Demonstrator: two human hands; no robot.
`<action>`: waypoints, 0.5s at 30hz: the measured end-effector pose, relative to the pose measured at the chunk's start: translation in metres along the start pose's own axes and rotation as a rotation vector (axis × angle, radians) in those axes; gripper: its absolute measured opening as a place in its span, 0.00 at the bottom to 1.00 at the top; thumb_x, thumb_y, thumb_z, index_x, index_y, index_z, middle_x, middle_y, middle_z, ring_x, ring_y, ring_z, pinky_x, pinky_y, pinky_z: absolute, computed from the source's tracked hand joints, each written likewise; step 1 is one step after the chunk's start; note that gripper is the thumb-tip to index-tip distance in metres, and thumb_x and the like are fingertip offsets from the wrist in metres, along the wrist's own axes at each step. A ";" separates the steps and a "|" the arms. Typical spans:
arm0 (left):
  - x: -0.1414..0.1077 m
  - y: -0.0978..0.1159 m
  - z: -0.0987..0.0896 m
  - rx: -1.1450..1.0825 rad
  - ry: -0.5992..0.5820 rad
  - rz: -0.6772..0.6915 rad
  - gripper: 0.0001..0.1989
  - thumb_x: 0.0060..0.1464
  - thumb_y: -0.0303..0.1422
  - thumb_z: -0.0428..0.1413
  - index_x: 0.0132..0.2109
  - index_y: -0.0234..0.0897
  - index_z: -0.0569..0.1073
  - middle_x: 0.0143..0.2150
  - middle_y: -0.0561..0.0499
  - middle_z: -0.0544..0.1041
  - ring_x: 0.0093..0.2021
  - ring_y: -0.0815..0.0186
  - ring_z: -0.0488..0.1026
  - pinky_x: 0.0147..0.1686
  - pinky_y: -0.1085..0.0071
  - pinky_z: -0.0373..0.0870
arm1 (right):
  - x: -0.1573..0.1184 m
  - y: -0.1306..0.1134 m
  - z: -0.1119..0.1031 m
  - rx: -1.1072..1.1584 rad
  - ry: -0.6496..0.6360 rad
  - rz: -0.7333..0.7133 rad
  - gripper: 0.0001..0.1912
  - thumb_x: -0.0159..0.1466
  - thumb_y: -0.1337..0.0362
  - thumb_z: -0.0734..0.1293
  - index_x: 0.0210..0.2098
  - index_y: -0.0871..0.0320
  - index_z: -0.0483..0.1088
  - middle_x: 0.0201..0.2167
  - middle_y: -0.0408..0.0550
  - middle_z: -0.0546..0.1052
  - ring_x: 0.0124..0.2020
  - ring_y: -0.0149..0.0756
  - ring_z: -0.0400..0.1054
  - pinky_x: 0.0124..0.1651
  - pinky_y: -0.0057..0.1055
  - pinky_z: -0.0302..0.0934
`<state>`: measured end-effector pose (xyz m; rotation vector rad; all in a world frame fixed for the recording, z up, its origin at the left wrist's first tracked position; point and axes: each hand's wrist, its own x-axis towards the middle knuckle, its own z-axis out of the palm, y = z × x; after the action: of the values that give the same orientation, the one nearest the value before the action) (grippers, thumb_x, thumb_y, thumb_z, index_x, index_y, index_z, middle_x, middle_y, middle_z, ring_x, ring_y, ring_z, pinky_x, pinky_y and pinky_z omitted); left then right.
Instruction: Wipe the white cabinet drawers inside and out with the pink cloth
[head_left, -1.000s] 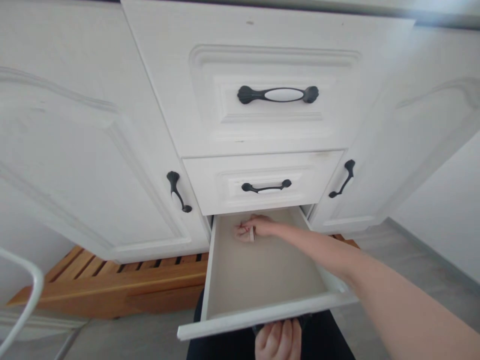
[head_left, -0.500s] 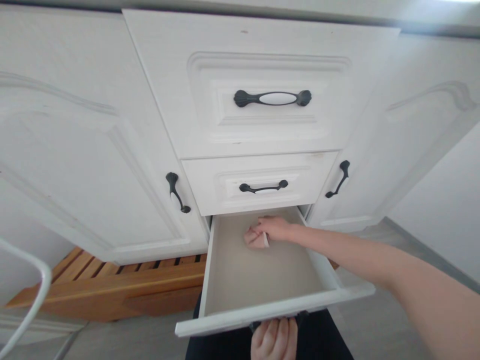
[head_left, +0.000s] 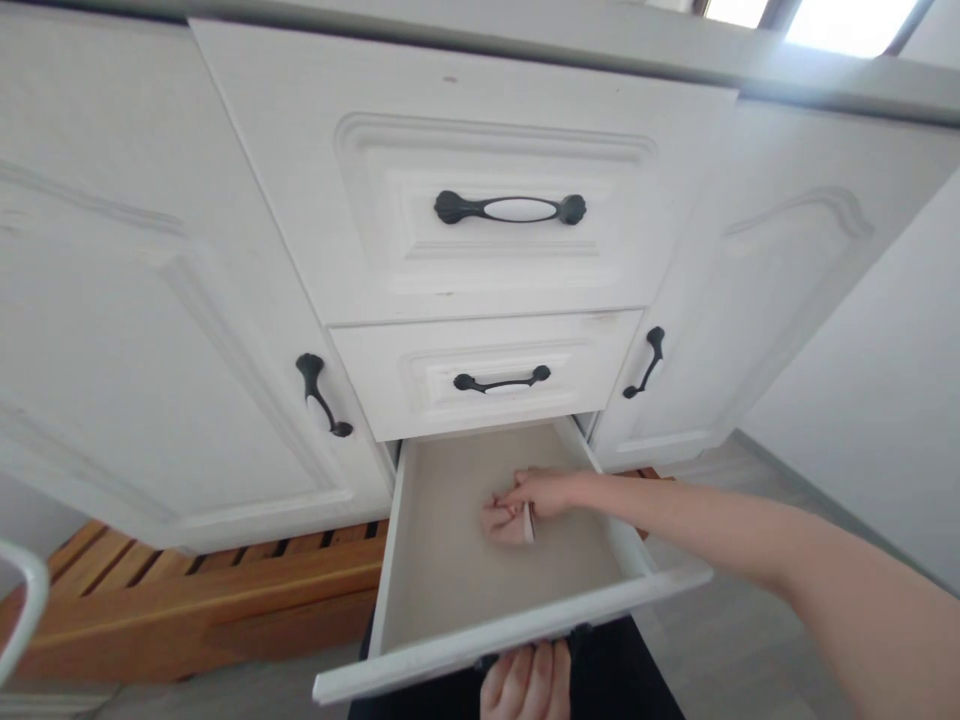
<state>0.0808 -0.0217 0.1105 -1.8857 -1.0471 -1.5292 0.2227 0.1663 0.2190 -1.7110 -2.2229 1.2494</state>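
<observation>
White cabinet fronts [head_left: 300, 150] above, slatted wood [head_left: 225, 600] low at left, grey floor [head_left: 712, 645] at right. Below them, pulled-out drawer [head_left: 446, 590]: beige base shows all round a pinkish cloth [head_left: 508, 528], near the middle, apart from every wall. Right hand [head_left: 544, 491] pinches the cloth, fingers bunched; forearm [head_left: 675, 512] passes over the right-hand edge. Left hand [head_left: 526, 682], fingers curled round the dark handle [head_left: 581, 634] beneath the front edge.

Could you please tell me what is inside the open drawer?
Inside the open drawer, the right hand holds a small pinkish item. What lies directly beneath them is covered.
</observation>
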 end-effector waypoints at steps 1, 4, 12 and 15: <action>0.000 -0.001 -0.001 -0.006 -0.021 0.006 0.16 0.61 0.25 0.50 0.31 0.42 0.79 0.24 0.59 0.80 0.29 0.71 0.73 0.39 0.68 0.64 | -0.010 0.001 0.011 -0.032 -0.092 -0.032 0.13 0.50 0.64 0.76 0.36 0.57 0.78 0.29 0.41 0.77 0.33 0.35 0.71 0.37 0.28 0.62; -0.002 -0.003 -0.004 -0.022 -0.066 0.045 0.14 0.59 0.25 0.51 0.34 0.42 0.80 0.26 0.58 0.81 0.29 0.71 0.74 0.41 0.68 0.65 | -0.031 0.002 0.033 -0.179 -0.347 -0.141 0.16 0.45 0.70 0.76 0.34 0.54 0.78 0.25 0.36 0.76 0.29 0.31 0.68 0.32 0.26 0.61; 0.001 -0.004 -0.004 -0.007 -0.047 0.055 0.15 0.61 0.25 0.49 0.33 0.41 0.80 0.26 0.57 0.81 0.30 0.70 0.74 0.40 0.67 0.65 | 0.017 -0.010 -0.033 -0.183 0.092 -0.079 0.10 0.65 0.61 0.68 0.42 0.60 0.74 0.47 0.51 0.76 0.48 0.40 0.70 0.49 0.40 0.67; -0.001 -0.004 0.002 0.002 0.018 0.061 0.15 0.61 0.25 0.51 0.30 0.41 0.79 0.23 0.58 0.79 0.28 0.71 0.72 0.38 0.68 0.65 | 0.033 -0.011 -0.050 -0.020 0.251 -0.012 0.19 0.68 0.55 0.66 0.54 0.59 0.68 0.53 0.52 0.72 0.49 0.40 0.70 0.51 0.45 0.69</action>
<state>0.0785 -0.0182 0.1088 -1.8815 -0.9743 -1.5072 0.2271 0.2208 0.2461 -1.7490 -2.1027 0.9524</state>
